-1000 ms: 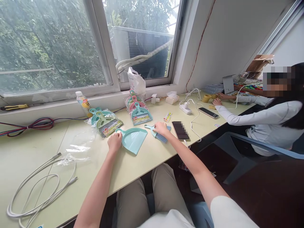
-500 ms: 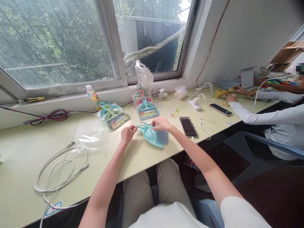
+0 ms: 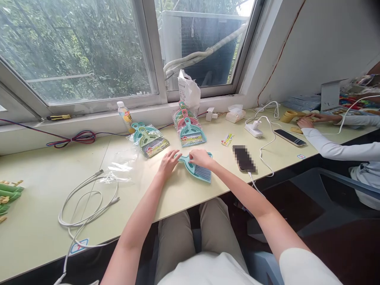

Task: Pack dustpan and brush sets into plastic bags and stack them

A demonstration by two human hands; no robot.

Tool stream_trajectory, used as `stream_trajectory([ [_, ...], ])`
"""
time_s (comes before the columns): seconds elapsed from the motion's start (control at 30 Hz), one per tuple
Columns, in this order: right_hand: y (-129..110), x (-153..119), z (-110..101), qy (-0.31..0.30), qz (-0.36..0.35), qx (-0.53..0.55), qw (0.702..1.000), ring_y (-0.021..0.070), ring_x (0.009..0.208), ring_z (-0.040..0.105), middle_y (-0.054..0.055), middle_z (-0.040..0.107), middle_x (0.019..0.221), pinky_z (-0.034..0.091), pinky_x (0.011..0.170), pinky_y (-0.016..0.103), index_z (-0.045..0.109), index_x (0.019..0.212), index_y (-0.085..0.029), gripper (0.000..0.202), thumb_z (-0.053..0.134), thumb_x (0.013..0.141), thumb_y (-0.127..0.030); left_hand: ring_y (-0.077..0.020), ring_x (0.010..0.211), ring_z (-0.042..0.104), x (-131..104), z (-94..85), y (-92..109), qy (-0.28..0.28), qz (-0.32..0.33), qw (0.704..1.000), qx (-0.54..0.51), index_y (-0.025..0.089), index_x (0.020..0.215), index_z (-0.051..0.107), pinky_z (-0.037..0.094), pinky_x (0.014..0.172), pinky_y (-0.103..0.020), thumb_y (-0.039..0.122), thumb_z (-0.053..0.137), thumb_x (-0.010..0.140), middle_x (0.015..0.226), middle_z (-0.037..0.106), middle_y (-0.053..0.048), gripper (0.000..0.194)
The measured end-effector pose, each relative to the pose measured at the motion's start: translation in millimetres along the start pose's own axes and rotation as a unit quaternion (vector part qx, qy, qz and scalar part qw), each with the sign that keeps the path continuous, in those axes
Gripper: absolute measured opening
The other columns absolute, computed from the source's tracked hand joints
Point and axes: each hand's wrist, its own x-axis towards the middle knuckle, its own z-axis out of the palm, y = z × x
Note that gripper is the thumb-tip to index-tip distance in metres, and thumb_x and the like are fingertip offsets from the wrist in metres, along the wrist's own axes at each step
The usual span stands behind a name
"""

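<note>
A light-blue dustpan (image 3: 204,179) lies on the table in front of me, its handle pointing left. My left hand (image 3: 169,163) holds the end of that handle between thumb and fingers. The matching small brush (image 3: 203,172) sits inside the pan, grey-blue bristles toward the lower right. My right hand (image 3: 200,158) is closed on the brush's upper part, over the pan, and its fingers hide the grip. Beyond my hands are bagged brush-and-dustpan sets, one green set (image 3: 152,143) and one blue set (image 3: 191,133), with more behind them.
A clear plastic bag (image 3: 123,164) and a coiled white cable (image 3: 71,213) lie left. A yellow label card (image 3: 227,139), a phone (image 3: 244,158) and a power strip (image 3: 253,130) are on the right. A bottle (image 3: 126,116) stands by the window. A co-worker's hands (image 3: 307,122) are at far right.
The brush has turned and now lies within the dustpan's outline, where before it stuck out to the right. My left fingers have spread over the handle end. The view has shifted left.
</note>
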Motion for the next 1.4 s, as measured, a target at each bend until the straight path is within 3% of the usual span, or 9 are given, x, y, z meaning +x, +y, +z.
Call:
stream_trajectory([
  [0.13, 1, 2, 3, 0.005, -0.003, 0.013, 1.000, 0.0264, 0.102, 0.070, 0.009, 0.077, 0.110, 0.045, 0.076, 0.029, 0.079, 0.094, -0.021, 0.012, 0.075, 0.089, -0.031, -0.0297, 0.114, 0.066, -1, 1.0, -2, -0.042, 0.048, 0.996, -0.058, 0.020, 0.115, 0.074, 0.051, 0.103, -0.049, 0.008, 0.045, 0.093, 0.126, 0.070, -0.016, 0.038],
  [0.47, -2, 8, 0, -0.005, -0.011, 0.031, 0.999, 0.0285, 0.097, 0.072, 0.011, 0.079, 0.100, 0.045, 0.075, 0.030, 0.080, 0.083, -0.020, 0.005, 0.080, 0.085, -0.024, -0.0294, 0.110, 0.068, 3, 7.4, -3, -0.045, 0.046, 0.997, -0.036, 0.019, 0.112, 0.076, 0.052, 0.098, -0.048, 0.006, 0.043, 0.091, 0.115, 0.075, -0.016, 0.040],
  [0.87, -11, 8, 2, -0.011, -0.005, -0.019, 1.000, 0.0310, 0.101, 0.072, 0.016, 0.078, 0.106, 0.048, 0.078, 0.030, 0.080, 0.092, -0.016, 0.009, 0.075, 0.086, -0.020, -0.0302, 0.103, 0.068, 3, 6.5, 2, -0.065, 0.027, 0.997, -0.018, 0.018, 0.104, 0.076, 0.052, 0.096, -0.048, 0.002, 0.042, 0.088, 0.106, 0.075, -0.016, 0.041],
  [1.0, -16, 3, 6, 0.026, 0.023, 0.009, 0.999, 0.0301, 0.106, 0.071, 0.015, 0.077, 0.111, 0.048, 0.083, 0.030, 0.079, 0.099, -0.017, 0.016, 0.070, 0.087, -0.023, -0.0342, 0.129, 0.056, 4, 4.5, 5, 0.026, -0.067, 0.996, -0.049, 0.020, 0.114, 0.072, 0.040, 0.113, -0.054, 0.006, 0.049, 0.087, 0.132, 0.065, -0.017, 0.038],
  [1.1, -18, 9, 10, 0.073, 0.085, 0.087, 0.990, 0.0270, 0.104, 0.072, 0.011, 0.078, 0.109, 0.049, 0.084, 0.028, 0.079, 0.100, -0.019, 0.018, 0.072, 0.086, -0.029, -0.0355, 0.139, 0.048, 10, 1.5, 11, 0.145, -0.225, 0.946, -0.183, 0.022, 0.134, 0.061, 0.038, 0.116, -0.055, 0.022, 0.065, 0.087, 0.149, 0.052, -0.017, 0.047],
  [1.17, -21, 19, 11, 0.120, 0.115, 0.151, 0.974, 0.0245, 0.101, 0.072, 0.009, 0.079, 0.106, 0.050, 0.083, 0.027, 0.078, 0.099, -0.019, 0.019, 0.071, 0.088, -0.032, -0.0345, 0.127, 0.059, 13, -0.6, 16, 0.110, -0.307, 0.874, -0.361, 0.021, 0.138, 0.056, 0.048, 0.106, -0.053, 0.043, 0.064, 0.091, 0.142, 0.057, -0.017, 0.053],
  [1.23, -23, 29, 9, 0.157, 0.113, 0.208, 0.959, 0.0216, 0.095, 0.073, 0.008, 0.079, 0.099, 0.051, 0.083, 0.026, 0.078, 0.095, -0.017, 0.018, 0.068, 0.092, -0.032, -0.0324, 0.114, 0.067, 13, -1.9, 21, 0.014, -0.327, 0.791, -0.517, 0.021, 0.136, 0.058, 0.055, 0.098, -0.049, 0.055, 0.061, 0.092, 0.130, 0.066, -0.015, 0.056],
  [1.3, -17, 37, 5, 0.186, 0.100, 0.242, 0.947, 0.0195, 0.093, 0.072, 0.008, 0.078, 0.099, 0.052, 0.086, 0.026, 0.078, 0.097, -0.015, 0.024, 0.059, 0.098, -0.031, -0.0315, 0.113, 0.068, 10, -2.4, 25, -0.031, -0.319, 0.746, -0.584, 0.022, 0.135, 0.059, 0.056, 0.097, -0.045, 0.050, 0.070, 0.088, 0.126, 0.070, -0.013, 0.056],
  [1.4, 17, 36, -1, 0.244, 0.133, 0.235, 0.931, 0.0240, 0.121, 0.064, 0.017, 0.069, 0.131, 0.048, 0.102, 0.033, 0.072, 0.120, -0.010, 0.037, 0.041, 0.105, -0.023, -0.0300, 0.117, 0.066, 6, -2.4, 25, 0.004, -0.340, 0.731, -0.592, 0.020, 0.135, 0.059, 0.054, 0.098, -0.041, 0.028, 0.078, 0.083, 0.126, 0.070, -0.011, 0.057],
])
